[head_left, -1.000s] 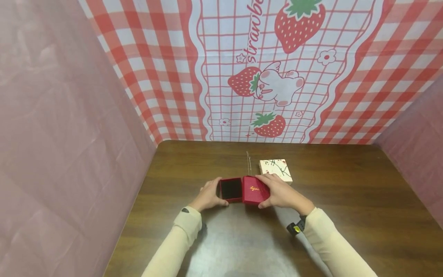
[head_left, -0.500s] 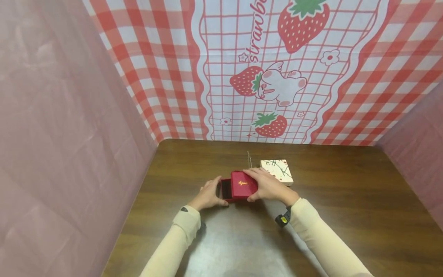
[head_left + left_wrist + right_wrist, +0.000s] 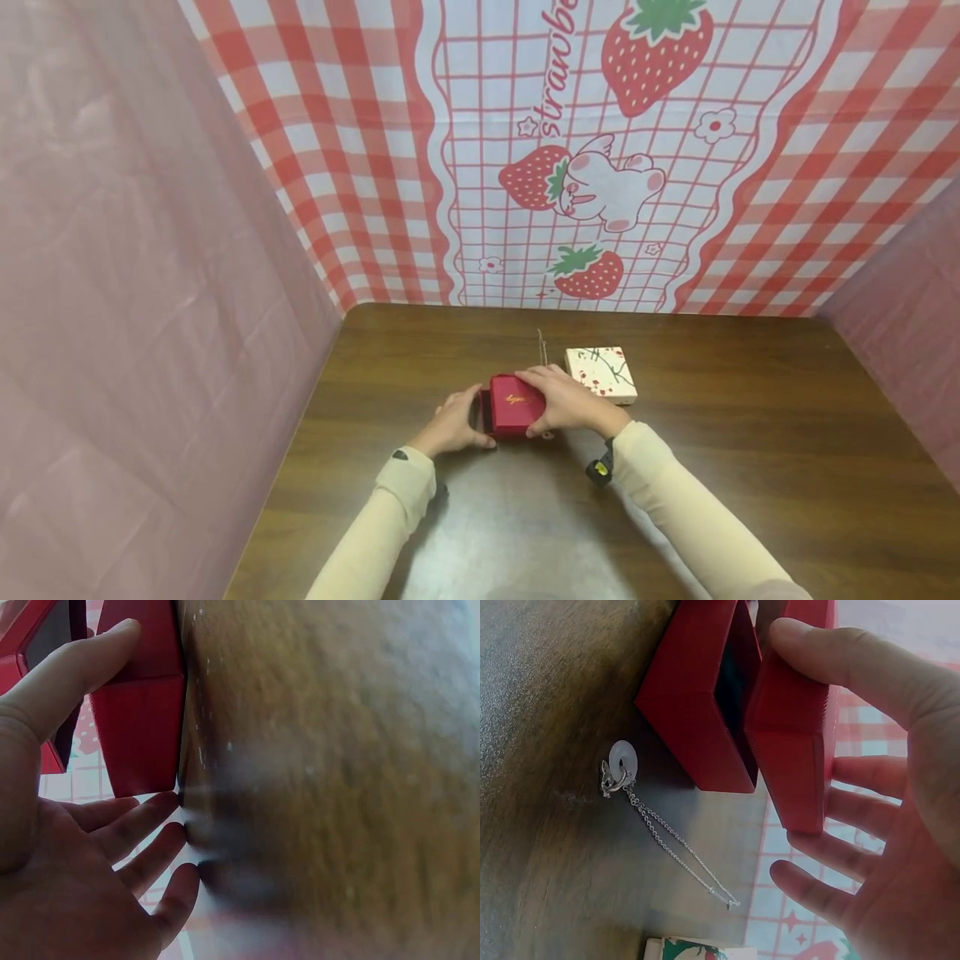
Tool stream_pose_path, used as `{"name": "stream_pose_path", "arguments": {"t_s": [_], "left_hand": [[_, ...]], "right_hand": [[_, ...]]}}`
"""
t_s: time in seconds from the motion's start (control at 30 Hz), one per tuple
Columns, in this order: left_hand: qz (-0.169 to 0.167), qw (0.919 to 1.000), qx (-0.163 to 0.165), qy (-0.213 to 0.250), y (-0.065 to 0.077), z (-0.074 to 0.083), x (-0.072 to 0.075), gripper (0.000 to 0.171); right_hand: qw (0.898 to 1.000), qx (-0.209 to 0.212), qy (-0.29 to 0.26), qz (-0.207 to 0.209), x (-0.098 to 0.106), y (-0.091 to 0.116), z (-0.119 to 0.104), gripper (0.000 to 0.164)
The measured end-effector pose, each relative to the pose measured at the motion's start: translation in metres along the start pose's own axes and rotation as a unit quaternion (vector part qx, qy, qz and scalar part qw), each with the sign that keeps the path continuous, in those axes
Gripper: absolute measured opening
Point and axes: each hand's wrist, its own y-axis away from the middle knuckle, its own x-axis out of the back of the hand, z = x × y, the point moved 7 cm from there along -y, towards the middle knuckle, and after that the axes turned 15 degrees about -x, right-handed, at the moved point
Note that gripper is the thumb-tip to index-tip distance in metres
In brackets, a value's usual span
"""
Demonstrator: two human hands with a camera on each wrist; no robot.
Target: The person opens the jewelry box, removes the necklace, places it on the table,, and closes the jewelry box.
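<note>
A small red jewelry box is between my hands. Its base (image 3: pixel 686 697) stands on the table with a dark inside, and my left hand (image 3: pixel 450 423) holds it from the left, thumb (image 3: pixel 82 664) on the near side. My right hand (image 3: pixel 573 404) grips the red lid (image 3: pixel 513 404), which bears gold script. The lid is tilted above the base and covers most of it in the head view; a gap shows between them in the right wrist view. Beside the base lies a silver chain necklace (image 3: pixel 667 844) with a pale ring pendant (image 3: pixel 623 763).
A cream box (image 3: pixel 602 373) with a floral branch print sits behind my right hand. The wooden table (image 3: pixel 720 467) meets a strawberry-print checked cloth (image 3: pixel 480 275) at the back. Pink cloth (image 3: pixel 187 292) hangs along the left side, and more hangs at the right.
My right hand has carried the lid leftward over the base, and less of the dark inside shows. The pendant has come into sight below the right hand. My left hand keeps its place.
</note>
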Motion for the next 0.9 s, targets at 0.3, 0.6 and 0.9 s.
{"name": "stream_pose_path", "arguments": {"t_s": [0.3, 0.6, 0.9], "left_hand": [[-0.001, 1.0000, -0.001, 0.000, 0.001, 0.000, 0.001, 0.104], [-0.001, 1.0000, -0.006, -0.001, 0.000, 0.000, 0.000, 0.104], [-0.008, 0.9999, -0.008, -0.008, -0.002, -0.003, -0.001, 0.104]], "right_hand": [[1.000, 0.015, 0.005, -0.002, -0.007, -0.007, -0.002, 0.100], [1.000, 0.012, 0.008, -0.011, -0.012, -0.012, -0.004, 0.100], [1.000, 0.005, 0.012, -0.015, -0.015, -0.014, -0.008, 0.100]]}}
